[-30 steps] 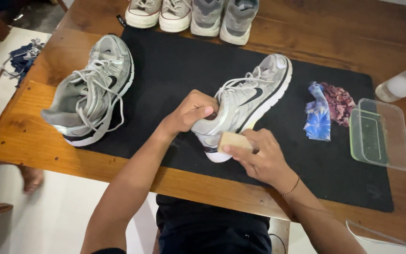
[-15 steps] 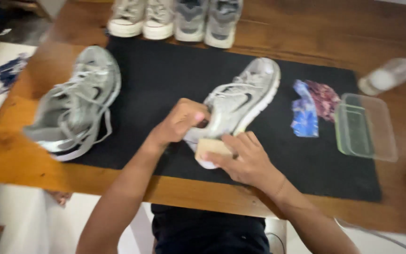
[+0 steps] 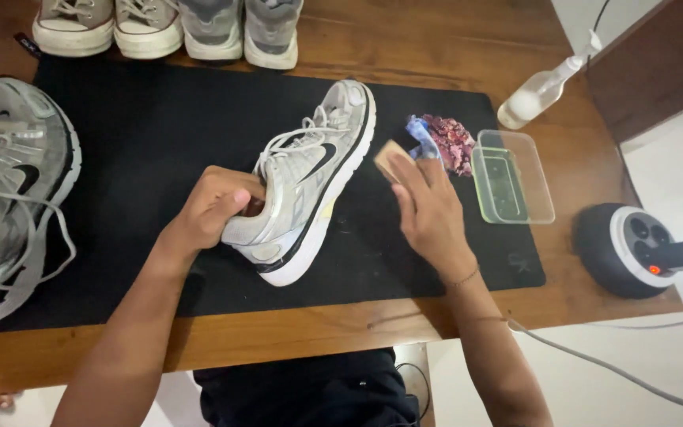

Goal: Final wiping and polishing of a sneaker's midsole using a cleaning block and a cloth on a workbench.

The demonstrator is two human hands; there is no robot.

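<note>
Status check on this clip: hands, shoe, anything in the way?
Left hand grips silver sneaker at the heel opening. Right hand holds tan sponge block, apart from the shoe. Crumpled cloth and clear container lie just beyond.

Even indoor light, sharp frame

You see soft, diffuse brightness with faint shadows under your arms on the worktop; the white floor at right glares slightly, and edges bend mildly.
</note>
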